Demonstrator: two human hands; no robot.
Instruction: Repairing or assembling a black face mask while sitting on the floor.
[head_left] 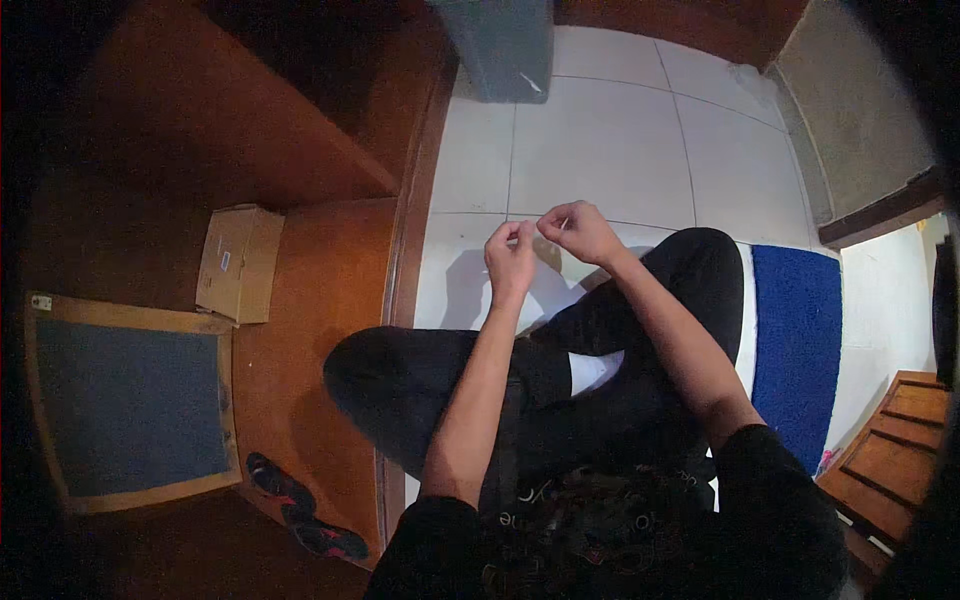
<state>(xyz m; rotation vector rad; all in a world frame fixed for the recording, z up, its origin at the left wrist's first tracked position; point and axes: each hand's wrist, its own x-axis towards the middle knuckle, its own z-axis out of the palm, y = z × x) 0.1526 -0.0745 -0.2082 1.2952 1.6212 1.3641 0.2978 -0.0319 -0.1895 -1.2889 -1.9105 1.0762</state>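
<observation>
My left hand (512, 258) and my right hand (582, 232) are raised over the white tiled floor (600, 130), fingertips close together with a small gap between them. Thumb and fingers are pinched on both hands. A tiny pale bit shows at the fingers of the right hand, too small to name. Whatever the left fingertips hold, if anything, cannot be made out. Below the hands are my crossed legs (640, 310) in black trousers.
To the left stands a brown wooden cabinet (310, 370) holding a cardboard box (240, 262), a wood-framed dark board (135, 400) and dark sandals (305, 505). A blue mat (796, 340) lies at the right. A grey-blue post (500, 50) stands at the far side.
</observation>
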